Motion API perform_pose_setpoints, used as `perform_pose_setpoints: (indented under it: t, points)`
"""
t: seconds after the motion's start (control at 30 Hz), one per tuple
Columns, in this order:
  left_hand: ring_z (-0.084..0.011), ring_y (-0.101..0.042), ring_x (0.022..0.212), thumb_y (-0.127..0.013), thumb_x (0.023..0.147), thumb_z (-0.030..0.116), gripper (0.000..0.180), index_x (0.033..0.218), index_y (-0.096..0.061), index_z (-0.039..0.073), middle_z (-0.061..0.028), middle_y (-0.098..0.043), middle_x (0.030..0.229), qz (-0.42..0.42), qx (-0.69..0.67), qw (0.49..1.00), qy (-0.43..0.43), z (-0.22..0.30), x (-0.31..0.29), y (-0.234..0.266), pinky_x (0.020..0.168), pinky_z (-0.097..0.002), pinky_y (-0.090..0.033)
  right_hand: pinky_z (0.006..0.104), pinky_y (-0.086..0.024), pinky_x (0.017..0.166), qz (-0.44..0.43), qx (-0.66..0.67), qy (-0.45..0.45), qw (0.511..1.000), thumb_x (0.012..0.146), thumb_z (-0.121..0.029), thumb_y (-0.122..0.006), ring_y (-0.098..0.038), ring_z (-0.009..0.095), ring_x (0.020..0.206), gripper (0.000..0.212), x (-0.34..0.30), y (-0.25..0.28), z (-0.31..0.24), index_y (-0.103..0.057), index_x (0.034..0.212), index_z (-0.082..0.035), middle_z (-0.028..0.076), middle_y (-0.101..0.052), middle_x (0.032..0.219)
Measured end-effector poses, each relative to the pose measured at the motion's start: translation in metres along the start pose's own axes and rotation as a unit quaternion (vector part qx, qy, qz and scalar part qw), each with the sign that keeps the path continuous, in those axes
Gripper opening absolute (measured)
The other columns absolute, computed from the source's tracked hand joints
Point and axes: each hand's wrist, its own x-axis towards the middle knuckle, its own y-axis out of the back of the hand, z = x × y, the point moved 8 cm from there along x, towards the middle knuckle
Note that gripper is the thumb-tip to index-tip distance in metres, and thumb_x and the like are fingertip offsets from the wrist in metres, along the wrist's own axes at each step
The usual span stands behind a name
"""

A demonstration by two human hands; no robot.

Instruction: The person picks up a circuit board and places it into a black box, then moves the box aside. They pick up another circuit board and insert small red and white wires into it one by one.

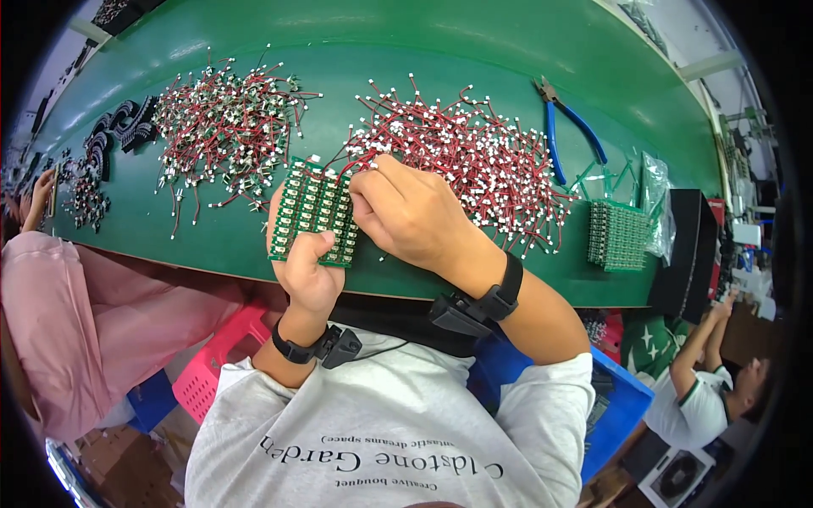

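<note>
My left hand (306, 264) grips a green circuit board panel (315, 207) by its lower part, with the thumb across its face. Rows of small pale parts cover the panel. At its upper right corner my right hand (419, 216) is closed in a pinch, fingertips against the board edge. A thin red wire lead (343, 172) runs from those fingertips to the panel; its end inside the fingers is hidden. Just beyond the hand spreads a pile of red wire leads with white connectors (474, 152).
Small boards with wires attached form a heap (224, 127) on the green table (339, 63). Blue-handled nippers (569, 127) lie at the back right, near a stack of board panels (616, 237) and a clear plastic bag (656, 199). People sit at both sides.
</note>
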Motion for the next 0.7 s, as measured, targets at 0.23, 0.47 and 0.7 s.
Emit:
perform_pose_setpoints:
  t: [0.23,0.47,0.7]
  points:
    - [-0.0206,-0.062,0.099,-0.045,0.068,-0.001,0.067,0.134,-0.044,-0.009,-0.0148,-0.061,0.113,-0.043,0.058,0.997,-0.016,0.012,-0.002,-0.033,0.091,-0.0298,-0.048,0.0361,-0.051,0.051,-0.033,-0.026,-0.002,0.999,0.076,-0.003,-0.07,-0.061,0.027,0.059,0.019,0.001,-0.003,-0.001,-0.06,0.092,-0.002,0.011,-0.056,0.08]
    - [-0.0227,-0.061,0.09,-0.046,0.074,-0.004,0.044,0.117,-0.052,-0.004,-0.0108,-0.061,0.101,-0.03,0.045,0.998,-0.028,0.01,-0.002,-0.035,0.087,-0.0346,-0.049,0.0366,-0.051,0.052,-0.004,-0.041,0.025,0.999,0.078,-0.002,-0.069,-0.062,0.027,0.063,0.017,-0.002,-0.006,-0.005,-0.061,0.092,-0.002,0.011,-0.055,0.079]
    - [-0.0223,-0.061,0.088,-0.047,0.075,-0.004,0.037,0.111,-0.054,-0.003,-0.01,-0.061,0.097,-0.021,0.022,0.999,-0.031,0.013,-0.003,-0.037,0.086,-0.0345,-0.049,0.0361,-0.05,0.055,0.014,-0.034,-0.012,0.999,0.079,-0.003,-0.07,-0.061,0.026,0.064,0.014,0.003,0.004,0.002,-0.062,0.089,-0.003,0.009,-0.054,0.079]
